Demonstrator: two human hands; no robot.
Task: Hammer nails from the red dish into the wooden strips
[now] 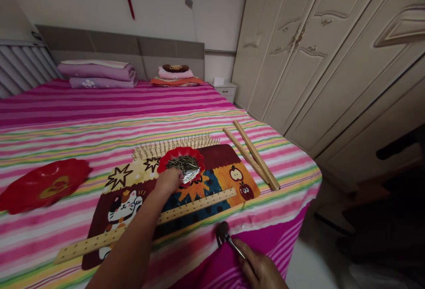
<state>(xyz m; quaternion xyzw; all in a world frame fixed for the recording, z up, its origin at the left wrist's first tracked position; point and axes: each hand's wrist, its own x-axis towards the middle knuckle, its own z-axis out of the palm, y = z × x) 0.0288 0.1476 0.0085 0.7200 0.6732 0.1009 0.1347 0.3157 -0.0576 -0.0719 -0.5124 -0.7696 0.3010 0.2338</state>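
Note:
My left hand (171,179) reaches to the near left rim of a red scalloped bowl (162,163) with a heap of loose nails (182,163) in it. Its fingers are drawn together at the nails; what they pinch is hidden. A hammer (236,249) with a dark head and a shiny metal shaft is gripped in my right hand (260,264), low at the bed's near edge. Between the bowl and me, a long pale wooden strip (186,210) dotted with holes lies aslant, passing under my left forearm. Small nails stand up along its right part.
Behind the bowl, wooden strips (149,151) bristle with upright nails. A printed mat (229,158) lies beneath the bowl. Two bare wooden bars (254,154) rest at right, a red scalloped tray (29,183) at left. Folded bedding (99,74) is by the headboard; wardrobes (285,50) stand right.

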